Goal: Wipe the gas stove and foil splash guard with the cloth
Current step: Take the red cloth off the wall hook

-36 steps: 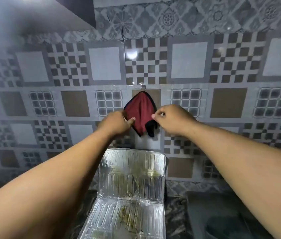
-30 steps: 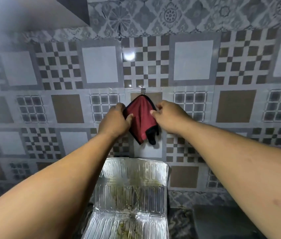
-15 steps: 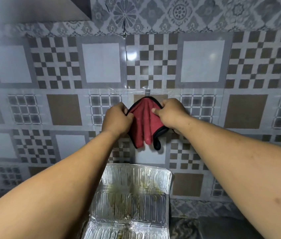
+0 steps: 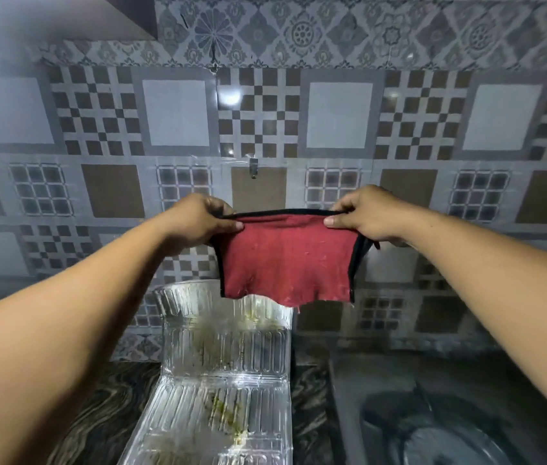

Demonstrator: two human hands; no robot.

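Note:
A red cloth (image 4: pixel 285 260) with black edging hangs spread flat in the air in front of the tiled wall. My left hand (image 4: pixel 203 218) pinches its top left corner and my right hand (image 4: pixel 366 213) pinches its top right corner. Below the cloth stands the foil splash guard (image 4: pixel 228 344), ribbed and shiny, with yellow-green greasy stains on its upright panel and on the panel lying toward me. At the lower right a dark gas stove (image 4: pixel 439 417) shows dimly, its top blurred.
A small metal hook (image 4: pixel 254 166) is fixed to the patterned tile wall (image 4: pixel 174 112) above the cloth. The dark marbled counter (image 4: pixel 104 411) runs under the foil. A grey cabinet underside (image 4: pixel 47 18) fills the upper left.
The cloth has come off the wall hook. Both hands have lowered it and drawn apart, stretching it from a bunched hanging shape into a flat sheet.

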